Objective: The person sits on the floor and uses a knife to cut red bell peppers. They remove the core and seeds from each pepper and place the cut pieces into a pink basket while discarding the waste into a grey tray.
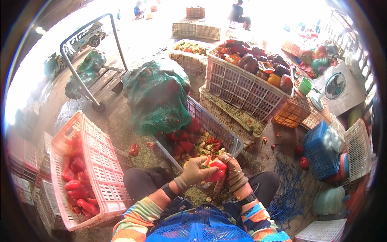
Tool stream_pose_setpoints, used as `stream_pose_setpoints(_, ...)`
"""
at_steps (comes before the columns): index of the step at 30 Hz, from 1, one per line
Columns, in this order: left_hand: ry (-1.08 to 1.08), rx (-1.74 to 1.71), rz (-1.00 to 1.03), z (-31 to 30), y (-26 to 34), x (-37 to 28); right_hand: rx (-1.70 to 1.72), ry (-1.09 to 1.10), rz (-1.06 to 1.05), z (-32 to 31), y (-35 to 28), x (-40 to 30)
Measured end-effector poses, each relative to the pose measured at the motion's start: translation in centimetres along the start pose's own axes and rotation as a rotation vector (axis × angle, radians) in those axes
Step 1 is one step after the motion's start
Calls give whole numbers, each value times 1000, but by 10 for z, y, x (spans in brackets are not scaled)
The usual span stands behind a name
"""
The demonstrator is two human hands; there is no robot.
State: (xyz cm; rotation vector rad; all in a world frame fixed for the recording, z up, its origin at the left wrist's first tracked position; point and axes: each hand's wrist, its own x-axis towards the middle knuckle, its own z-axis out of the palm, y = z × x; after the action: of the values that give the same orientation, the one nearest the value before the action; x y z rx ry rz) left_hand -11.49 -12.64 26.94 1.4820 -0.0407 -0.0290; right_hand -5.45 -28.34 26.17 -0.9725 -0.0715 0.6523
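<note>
Both my hands wear brown work gloves and meet in front of me over a plastic crate (pixel 234 142). My left hand (pixel 195 171) is closed around a red bell pepper (pixel 217 170), with a small orange-red strip at its fingers. At the pepper's right side is my right hand (pixel 232 171), its fingers curled and dotted with pale seeds; whether it grips the pepper or some tool is hidden. Below them the crate holds red peppers (pixel 185 145) and cut pepper cores (pixel 210 145). A green mesh sack (pixel 157 99) of peppers leans into its far end.
A pink crate (pixel 104 169) with red peppers stands on the left. Ahead, a tall crate (pixel 242 87) is heaped with dark red and orange peppers. A hand truck (pixel 86 83) is at the far left. Blue twine (pixel 285 193), a blue crate (pixel 322 154) and a fan (pixel 335 86) are on the right.
</note>
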Motion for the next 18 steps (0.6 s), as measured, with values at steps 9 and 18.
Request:
stream_pose_setpoints(9, 474, -414, -172, -49, -23, 10, -110, 231, -22, 36, 5, -38)
stream_pose_setpoints(18, 514, -188, -189, -126, -171, 6, 24, -299, 201, 239, 15, 21)
